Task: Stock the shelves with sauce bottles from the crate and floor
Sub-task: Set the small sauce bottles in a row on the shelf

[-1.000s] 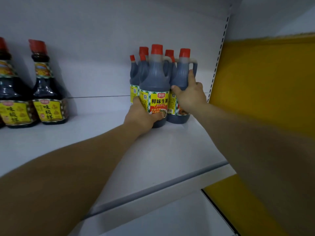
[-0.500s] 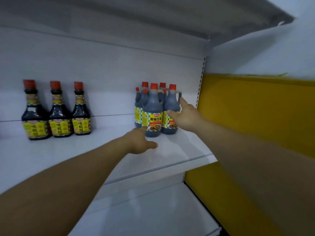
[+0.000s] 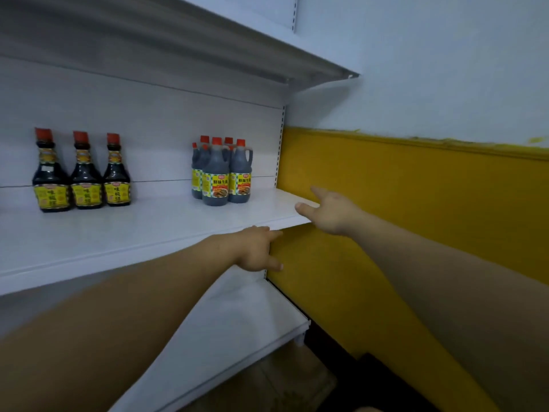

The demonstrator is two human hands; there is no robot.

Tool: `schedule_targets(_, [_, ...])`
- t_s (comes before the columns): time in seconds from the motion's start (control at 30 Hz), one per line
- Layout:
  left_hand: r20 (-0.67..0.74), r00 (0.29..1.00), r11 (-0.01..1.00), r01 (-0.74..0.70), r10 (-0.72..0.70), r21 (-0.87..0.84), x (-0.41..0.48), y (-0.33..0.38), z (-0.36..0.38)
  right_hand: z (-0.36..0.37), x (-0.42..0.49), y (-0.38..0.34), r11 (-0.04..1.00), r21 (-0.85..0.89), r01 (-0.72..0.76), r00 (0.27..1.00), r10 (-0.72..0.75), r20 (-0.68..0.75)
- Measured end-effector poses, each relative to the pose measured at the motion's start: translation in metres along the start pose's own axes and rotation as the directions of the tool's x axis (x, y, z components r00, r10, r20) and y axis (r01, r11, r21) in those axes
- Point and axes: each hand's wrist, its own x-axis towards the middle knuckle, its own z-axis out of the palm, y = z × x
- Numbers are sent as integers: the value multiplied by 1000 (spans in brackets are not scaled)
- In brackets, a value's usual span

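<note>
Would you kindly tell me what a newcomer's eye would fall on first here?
The bright yellow wall on the right stands out first. On the white shelf stand dark, red-capped sauce bottles: three bottles at the left and a tight cluster of jugs near the middle. The left hand and right hand, both empty, hover by the shelf's right end.

A tight cluster of dark jug-shaped sauce bottles (image 3: 219, 173) with red caps, side handles and yellow labels stands upright near the right end of the white metal shelf (image 3: 148, 230). Well apart to the left, three dark round-bellied sauce bottles (image 3: 81, 173) stand upright, side by side.
</note>
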Motion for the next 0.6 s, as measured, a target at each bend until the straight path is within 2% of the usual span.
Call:
schedule_targets(0.17, [31, 991, 990, -133, 131, 56, -2, 48, 18, -12, -56, 43, 986, -56, -159, 987, 157, -29])
schedule_targets(0.37, [95, 956, 959, -283, 279, 32, 15, 99, 33, -25, -101, 85, 935, -111, -336, 941, 330, -76])
schedule_targets(0.6, [242, 867, 900, -430, 435, -74, 49, 156, 65, -26, -148, 135, 852, -105, -514, 858, 508, -79])
